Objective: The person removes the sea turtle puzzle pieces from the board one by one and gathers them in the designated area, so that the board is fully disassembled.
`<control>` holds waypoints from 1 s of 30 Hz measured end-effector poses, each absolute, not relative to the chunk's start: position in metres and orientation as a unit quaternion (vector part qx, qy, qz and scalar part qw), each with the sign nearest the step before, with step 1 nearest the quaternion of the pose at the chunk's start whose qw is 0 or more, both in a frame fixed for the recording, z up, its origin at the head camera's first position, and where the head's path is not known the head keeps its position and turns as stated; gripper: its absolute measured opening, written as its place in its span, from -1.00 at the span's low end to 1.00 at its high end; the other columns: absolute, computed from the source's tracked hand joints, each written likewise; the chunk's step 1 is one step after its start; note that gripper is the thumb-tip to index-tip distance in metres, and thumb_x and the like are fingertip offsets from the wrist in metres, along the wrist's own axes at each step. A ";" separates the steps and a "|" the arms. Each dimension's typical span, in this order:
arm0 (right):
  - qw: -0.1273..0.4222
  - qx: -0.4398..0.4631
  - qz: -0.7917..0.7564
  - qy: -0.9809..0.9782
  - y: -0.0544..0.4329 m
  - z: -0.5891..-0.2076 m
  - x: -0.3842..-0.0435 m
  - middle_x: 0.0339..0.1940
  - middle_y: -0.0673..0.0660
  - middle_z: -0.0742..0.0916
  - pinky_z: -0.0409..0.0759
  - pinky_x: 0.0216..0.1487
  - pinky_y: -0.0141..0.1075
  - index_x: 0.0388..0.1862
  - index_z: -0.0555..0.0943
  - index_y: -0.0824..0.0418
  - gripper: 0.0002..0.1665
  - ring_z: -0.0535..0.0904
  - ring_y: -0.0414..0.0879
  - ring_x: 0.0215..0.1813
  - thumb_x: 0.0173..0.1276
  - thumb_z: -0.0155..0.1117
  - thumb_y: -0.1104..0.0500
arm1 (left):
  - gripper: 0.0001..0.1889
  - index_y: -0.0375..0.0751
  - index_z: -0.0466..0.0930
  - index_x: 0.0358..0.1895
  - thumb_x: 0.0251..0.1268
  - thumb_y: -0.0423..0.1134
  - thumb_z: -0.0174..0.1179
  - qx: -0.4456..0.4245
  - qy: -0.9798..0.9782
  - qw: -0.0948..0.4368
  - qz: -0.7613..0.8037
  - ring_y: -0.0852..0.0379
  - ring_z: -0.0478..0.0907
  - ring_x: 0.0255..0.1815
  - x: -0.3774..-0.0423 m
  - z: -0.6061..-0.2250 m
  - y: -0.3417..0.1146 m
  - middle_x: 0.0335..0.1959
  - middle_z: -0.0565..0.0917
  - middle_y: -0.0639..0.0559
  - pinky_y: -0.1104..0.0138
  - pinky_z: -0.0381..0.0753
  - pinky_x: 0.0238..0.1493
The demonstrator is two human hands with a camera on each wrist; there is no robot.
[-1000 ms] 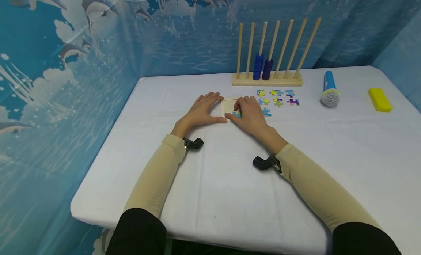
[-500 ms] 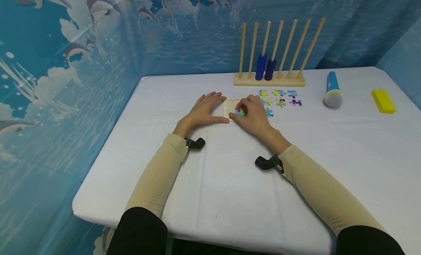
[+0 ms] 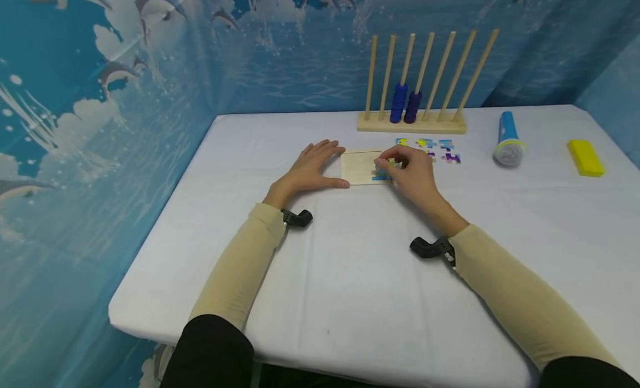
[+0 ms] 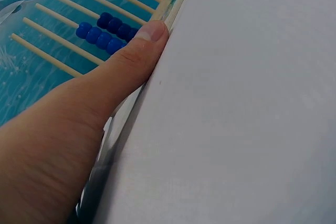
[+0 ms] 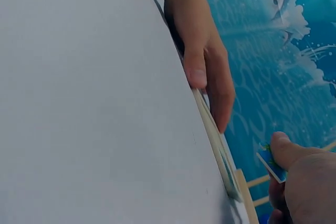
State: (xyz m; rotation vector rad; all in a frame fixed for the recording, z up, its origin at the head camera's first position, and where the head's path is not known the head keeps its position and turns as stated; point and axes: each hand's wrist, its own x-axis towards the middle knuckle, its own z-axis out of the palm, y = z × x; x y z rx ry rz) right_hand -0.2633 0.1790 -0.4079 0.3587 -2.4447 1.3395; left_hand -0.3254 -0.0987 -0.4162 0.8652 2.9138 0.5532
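A shallow wooden puzzle tray [image 3: 357, 167] lies on the white table. My left hand [image 3: 311, 168] rests at its left side, fingers spread, with the thumb [image 4: 149, 35] against the near edge. Over the tray's right part, my right hand [image 3: 415, 171] pinches a jigsaw piece [image 5: 272, 165] between thumb and fingers. That piece is blue with some green and shows raised and tilted in the right wrist view. Several loose puzzle pieces [image 3: 451, 158] in blue, yellow and purple lie beyond the right hand, which hides some of them.
At the back stands a wooden rack [image 3: 412, 123] with upright pegs, two bearing blue and dark purple beads [image 3: 398, 103]. Farther right lie a blue toy microphone [image 3: 508, 139] and a yellow block [image 3: 585, 158]. A sea-print curtain [image 3: 280, 60] closes off the back and left sides.
My right hand has moved to the right across the tray with the jigsaw piece, uncovering more of the tray's bare floor. My left hand has stayed at the tray's left side.
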 end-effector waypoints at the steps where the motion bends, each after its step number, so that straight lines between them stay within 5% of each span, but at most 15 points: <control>1: 0.163 0.112 0.468 -0.861 0.186 -0.407 -0.263 -0.16 0.15 0.79 0.33 -0.25 -0.37 -0.07 0.78 0.18 -0.69 0.46 -0.10 -0.25 0.47 0.46 -0.03 | 0.04 0.17 0.23 0.66 0.14 0.49 0.36 0.279 0.943 0.027 0.178 0.08 -0.15 0.79 -0.325 -0.416 -0.098 0.75 0.10 0.09 0.03 -0.30 0.76; 11: 0.188 0.011 0.428 -0.884 0.259 -0.410 -0.259 -0.19 0.18 0.81 0.35 -0.24 -0.40 -0.07 0.76 0.22 -0.55 0.49 -0.20 -0.27 0.44 0.45 -0.16 | 0.06 0.17 0.22 0.66 0.13 0.50 0.36 0.277 0.943 0.034 0.181 0.10 -0.17 0.79 -0.325 -0.416 -0.099 0.75 0.08 0.11 0.04 -0.32 0.76; 18: 0.193 0.023 0.393 -0.899 0.268 -0.420 -0.261 -0.23 0.36 0.79 0.22 0.00 -0.25 -0.13 0.76 0.30 -0.58 0.45 -0.18 -0.26 0.47 0.44 -0.08 | 0.05 0.17 0.22 0.66 0.13 0.50 0.36 0.275 0.943 0.032 0.184 0.10 -0.17 0.79 -0.326 -0.417 -0.101 0.75 0.09 0.11 0.03 -0.32 0.76; 30: 0.232 0.027 0.375 -0.897 0.262 -0.422 -0.258 -0.20 0.33 0.77 0.34 -0.17 -0.37 0.02 0.73 0.36 -0.59 0.53 -0.01 -0.20 0.60 0.25 0.01 | 0.05 0.15 0.23 0.66 0.14 0.48 0.37 0.274 0.944 0.032 0.182 0.07 -0.16 0.79 -0.324 -0.415 -0.099 0.75 0.09 0.09 0.02 -0.31 0.76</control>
